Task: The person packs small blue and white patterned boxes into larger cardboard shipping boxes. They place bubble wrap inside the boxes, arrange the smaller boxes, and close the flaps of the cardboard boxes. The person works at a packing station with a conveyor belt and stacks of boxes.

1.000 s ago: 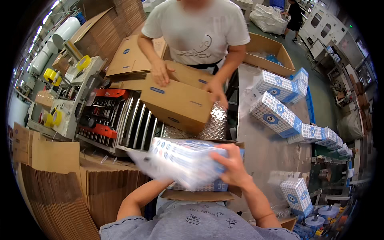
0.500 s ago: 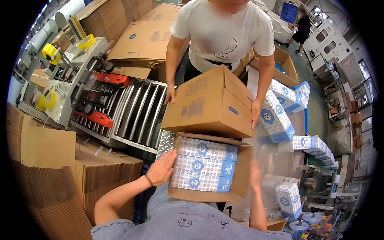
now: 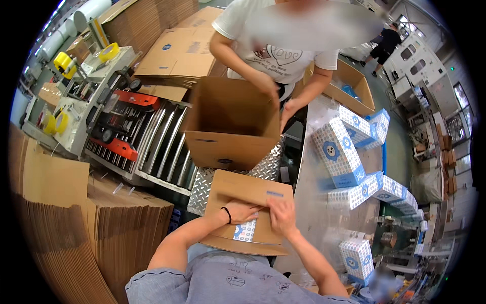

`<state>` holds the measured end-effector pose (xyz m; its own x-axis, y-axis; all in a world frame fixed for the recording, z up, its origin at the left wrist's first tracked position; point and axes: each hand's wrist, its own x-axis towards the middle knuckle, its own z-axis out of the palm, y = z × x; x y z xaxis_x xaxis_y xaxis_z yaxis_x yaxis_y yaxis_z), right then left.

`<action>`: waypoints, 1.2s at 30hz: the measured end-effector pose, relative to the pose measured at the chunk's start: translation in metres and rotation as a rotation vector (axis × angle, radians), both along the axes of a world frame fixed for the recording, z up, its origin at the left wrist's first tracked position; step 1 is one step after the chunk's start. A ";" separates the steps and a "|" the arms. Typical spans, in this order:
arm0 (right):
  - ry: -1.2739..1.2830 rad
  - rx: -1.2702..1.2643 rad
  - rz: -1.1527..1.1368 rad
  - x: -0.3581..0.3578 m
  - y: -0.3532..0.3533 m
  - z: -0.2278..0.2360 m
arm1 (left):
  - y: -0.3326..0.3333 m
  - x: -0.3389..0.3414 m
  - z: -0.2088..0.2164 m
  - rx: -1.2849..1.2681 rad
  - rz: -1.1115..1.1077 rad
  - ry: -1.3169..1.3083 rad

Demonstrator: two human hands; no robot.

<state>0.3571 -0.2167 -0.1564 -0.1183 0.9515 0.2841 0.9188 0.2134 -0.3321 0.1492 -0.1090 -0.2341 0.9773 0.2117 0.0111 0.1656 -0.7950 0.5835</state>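
In front of me a cardboard carton has its flaps folded inward, and a strip of a white-and-blue patterned box shows through the gap between them. My left hand lies across the flaps with its fingers stretched out, the tips at the far flap's edge. My right hand rests on the right part of the flaps, its fingers bent over that edge. Opposite me, a co-worker in a white shirt has both hands at an open-topped carton, which is tilted toward me with its dark inside showing.
A roller conveyor with a red-sided tape machine stands left. Stacked flat cardboard fills the near left. Patterned boxes stand and lie on the right-hand table. A diamond-plate metal surface lies under the cartons.
My hands have come from the carton's sides onto its top, and its flaps have folded in over the patterned boxes. The co-worker's carton has moved left and turned, its open side now showing.
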 end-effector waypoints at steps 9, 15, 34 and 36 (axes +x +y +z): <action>0.181 -0.291 0.139 0.020 -0.009 -0.010 | -0.047 -0.139 0.115 0.050 -0.127 0.150; 0.516 -0.412 0.001 0.047 -0.003 -0.018 | 0.016 -0.093 0.004 0.052 0.826 0.056; 1.196 -0.177 -0.918 -0.312 0.177 -0.129 | 0.383 -0.278 0.008 -0.565 0.601 0.007; 1.141 -0.219 -0.901 -0.337 0.238 -0.126 | 0.420 -0.319 0.006 -0.109 0.751 0.051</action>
